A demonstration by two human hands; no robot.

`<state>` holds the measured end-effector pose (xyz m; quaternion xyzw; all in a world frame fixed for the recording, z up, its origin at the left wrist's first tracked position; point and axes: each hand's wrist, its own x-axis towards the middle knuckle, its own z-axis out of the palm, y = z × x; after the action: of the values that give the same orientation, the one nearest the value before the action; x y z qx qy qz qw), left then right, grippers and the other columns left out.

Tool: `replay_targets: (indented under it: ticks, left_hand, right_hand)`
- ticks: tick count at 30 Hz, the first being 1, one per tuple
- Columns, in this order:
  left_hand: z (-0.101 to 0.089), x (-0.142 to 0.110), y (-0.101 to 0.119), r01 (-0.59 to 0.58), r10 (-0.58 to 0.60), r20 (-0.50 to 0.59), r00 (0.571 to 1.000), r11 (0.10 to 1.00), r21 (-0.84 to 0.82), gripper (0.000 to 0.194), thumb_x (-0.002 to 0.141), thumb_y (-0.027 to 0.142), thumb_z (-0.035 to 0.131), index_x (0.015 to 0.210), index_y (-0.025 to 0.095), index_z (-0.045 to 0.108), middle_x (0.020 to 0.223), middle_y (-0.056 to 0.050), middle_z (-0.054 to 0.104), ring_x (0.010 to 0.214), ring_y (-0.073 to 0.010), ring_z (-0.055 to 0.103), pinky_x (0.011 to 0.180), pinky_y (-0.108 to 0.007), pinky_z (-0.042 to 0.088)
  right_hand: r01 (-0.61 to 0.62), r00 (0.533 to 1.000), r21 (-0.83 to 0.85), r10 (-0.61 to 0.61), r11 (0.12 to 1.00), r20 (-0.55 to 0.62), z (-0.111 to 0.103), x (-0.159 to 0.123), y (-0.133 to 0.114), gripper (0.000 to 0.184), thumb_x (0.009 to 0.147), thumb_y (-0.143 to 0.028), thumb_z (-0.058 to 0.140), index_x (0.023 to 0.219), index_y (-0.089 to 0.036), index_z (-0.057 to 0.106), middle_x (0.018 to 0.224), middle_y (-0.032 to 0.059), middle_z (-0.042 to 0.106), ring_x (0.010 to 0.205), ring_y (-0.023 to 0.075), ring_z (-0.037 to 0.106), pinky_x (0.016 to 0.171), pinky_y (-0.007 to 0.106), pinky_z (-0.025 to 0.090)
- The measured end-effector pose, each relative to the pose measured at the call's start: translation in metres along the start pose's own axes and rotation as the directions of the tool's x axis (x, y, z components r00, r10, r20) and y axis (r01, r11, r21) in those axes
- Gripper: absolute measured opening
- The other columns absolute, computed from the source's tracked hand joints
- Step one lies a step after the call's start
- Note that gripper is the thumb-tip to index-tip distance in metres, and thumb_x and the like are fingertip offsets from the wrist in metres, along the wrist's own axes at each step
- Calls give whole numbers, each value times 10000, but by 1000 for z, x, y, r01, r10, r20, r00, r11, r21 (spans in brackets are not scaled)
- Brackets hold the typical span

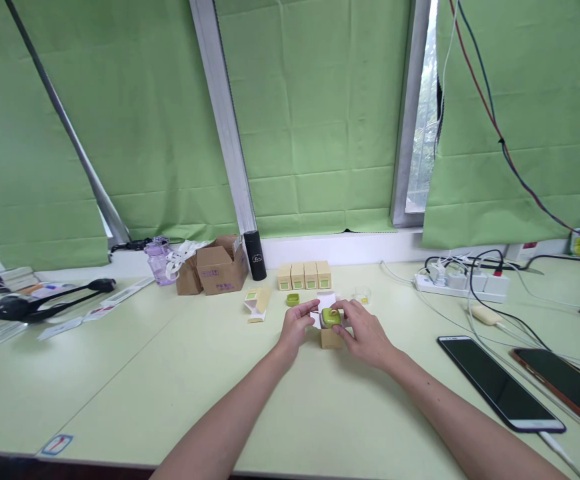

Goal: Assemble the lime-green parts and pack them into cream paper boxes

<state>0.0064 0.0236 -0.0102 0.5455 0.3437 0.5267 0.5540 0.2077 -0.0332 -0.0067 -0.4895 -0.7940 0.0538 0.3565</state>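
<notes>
A small kraft cardboard box (331,340) stands in front of me with its white-lined flaps raised. My right hand (365,330) pinches a small green rounded case (331,316) between thumb and fingers at the box's open top. How deep the case sits in the box is hard to tell. On the other side, my left hand (295,327) has its thumb and fingertips closed at the box's left white flap. Just behind lie a green open tray-like piece (293,299) and, to the right, a clear plastic piece (363,295) with something yellow in it.
Several closed kraft boxes (304,276) stand in a row behind; an opened one (257,305) lies left. Farther back are a brown carton (220,267), a black cylinder (255,255) and a purple bottle (159,261). Phones (500,380), cables and a power strip (463,287) occupy the right.
</notes>
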Motion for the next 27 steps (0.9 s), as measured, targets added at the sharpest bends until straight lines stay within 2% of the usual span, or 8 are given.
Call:
replay_targets:
  ticks: [5,9,14,18,27]
  left_hand:
    - [0,0,-1,-5,5,-15,1000,1000,8,532,575,75,617,1065,144,812,1112,-116,786,1117,-288,671,1007,-397,500]
    - [0,0,-1,-7,7,-14,1000,1000,4,554,567,67,607,1077,142,811,1128,-117,784,1110,-281,667,1002,-391,502]
    - [0,1,-2,-3,3,3,1000,1000,-13,561,566,68,604,1085,134,807,1105,-114,788,1117,-285,672,1014,-392,497]
    - [0,2,-1,7,-6,5,1000,1000,-28,557,561,69,609,1078,131,806,1082,-112,791,1124,-294,677,1015,-395,498]
    - [1,0,1,11,-11,15,1000,1000,-26,577,563,87,605,1105,127,798,1074,-117,789,1117,-293,682,991,-383,499]
  right_hand:
    - [-17,999,7,17,1000,-28,4,2,-2,169,1032,-310,447,1154,-267,556,1087,70,675,991,254,625,722,341,475]
    - [-28,994,50,33,998,-101,9,5,-2,228,1064,-313,377,1097,-276,599,1073,62,693,1001,250,615,731,345,476]
    - [-32,985,184,62,982,-162,17,8,2,194,1019,-298,462,1002,-268,653,1206,72,644,1009,237,638,742,345,515]
    - [-85,980,307,135,948,-144,22,12,6,159,950,-281,550,931,-260,706,1153,80,614,937,233,642,705,344,531]
    - [-123,967,449,208,885,-145,26,16,5,184,890,-279,580,842,-239,753,1036,86,604,999,258,629,760,367,534]
